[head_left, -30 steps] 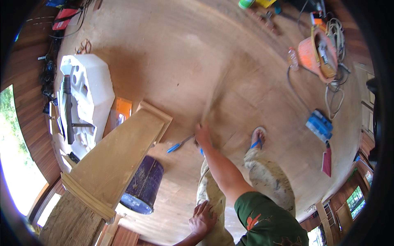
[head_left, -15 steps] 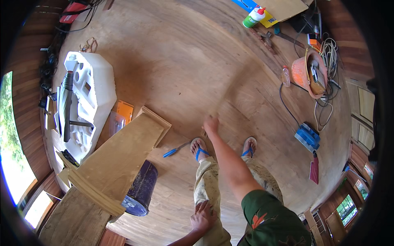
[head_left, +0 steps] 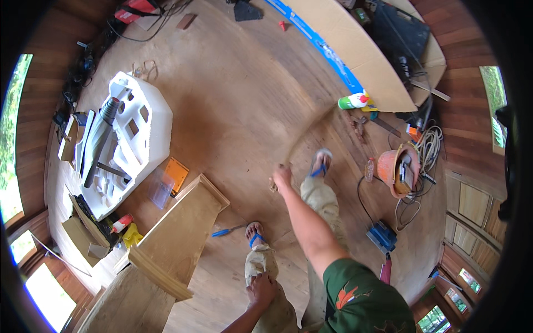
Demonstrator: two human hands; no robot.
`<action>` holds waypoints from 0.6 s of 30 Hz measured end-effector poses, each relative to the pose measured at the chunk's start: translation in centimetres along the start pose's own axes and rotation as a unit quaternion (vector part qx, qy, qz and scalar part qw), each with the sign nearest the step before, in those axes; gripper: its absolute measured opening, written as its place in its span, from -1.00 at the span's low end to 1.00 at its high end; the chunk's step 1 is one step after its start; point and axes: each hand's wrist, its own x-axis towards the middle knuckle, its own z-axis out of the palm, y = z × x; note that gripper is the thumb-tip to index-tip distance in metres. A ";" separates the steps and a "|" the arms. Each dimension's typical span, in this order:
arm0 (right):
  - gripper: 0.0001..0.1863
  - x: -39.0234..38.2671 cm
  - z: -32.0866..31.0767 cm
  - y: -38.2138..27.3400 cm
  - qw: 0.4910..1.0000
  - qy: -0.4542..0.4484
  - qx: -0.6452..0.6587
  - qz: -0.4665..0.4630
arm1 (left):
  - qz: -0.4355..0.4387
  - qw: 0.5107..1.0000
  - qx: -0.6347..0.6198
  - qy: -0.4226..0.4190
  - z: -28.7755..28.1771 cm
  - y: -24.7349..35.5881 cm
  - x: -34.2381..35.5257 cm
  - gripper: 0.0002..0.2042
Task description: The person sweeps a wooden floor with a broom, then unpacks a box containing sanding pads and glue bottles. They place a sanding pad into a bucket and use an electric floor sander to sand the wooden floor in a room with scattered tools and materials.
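My right hand (head_left: 281,176) is closed round a long thin brown bundle like a stick broom (head_left: 306,131), held in front of me above the wooden floor. Motion blurs its far part, which points up and right toward the white and green glue bottle (head_left: 353,101). The short end pokes out behind my fist. On my left trouser leg (head_left: 261,261), near the knee, my left hand (head_left: 262,289) rests with its fingers laid over the cloth and holds nothing. Beside my left foot lies a tool with a blue handle (head_left: 221,232).
On the left, a wooden piece with moulded edges (head_left: 177,233) stands near a white foam block (head_left: 155,119). To the right are a blue power tool (head_left: 382,237) with its cord and an orange bucket (head_left: 388,169) of tools. A large cardboard sheet (head_left: 366,50) lies far right.
My right foot has stepped forward, and the view has shifted toward the cardboard. The broom-like bundle stays in my right hand, its blurred end swung farther out. My left hand remains on my leg.
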 end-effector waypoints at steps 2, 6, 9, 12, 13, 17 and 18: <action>-0.69 4.6 3.6 -3.8 0.946 -0.244 -0.199 -0.080 | -0.040 0.999 -0.013 -0.001 -0.8 2.1 1.6 -0.65; -0.64 4.2 8.0 -9.0 0.869 -0.297 -0.300 -0.259 | -0.078 0.996 -0.029 0.013 -2.1 7.2 1.5 -0.69; -0.62 2.3 5.2 -11.5 0.966 -0.050 -0.136 -0.212 | -0.111 0.993 -0.033 0.012 -3.9 10.6 -0.9 -0.68; -0.59 5.6 2.4 -16.8 0.997 -0.049 -0.057 0.035 | -0.116 0.990 -0.059 0.058 -7.2 13.4 -2.5 -0.71; -0.58 6.9 2.0 -18.8 0.978 -0.129 -0.143 0.077 | -0.116 0.989 -0.065 0.068 -8.6 14.3 -2.8 -0.71; -0.56 9.4 0.3 -25.0 0.786 -0.417 -0.408 -0.204 | 0.000 0.980 -0.148 0.131 -15.1 18.8 -3.3 -0.75; -0.56 8.3 -0.1 -24.9 0.811 -0.359 -0.400 -0.231 | 0.009 0.977 -0.159 0.139 -16.7 20.1 -3.7 -0.75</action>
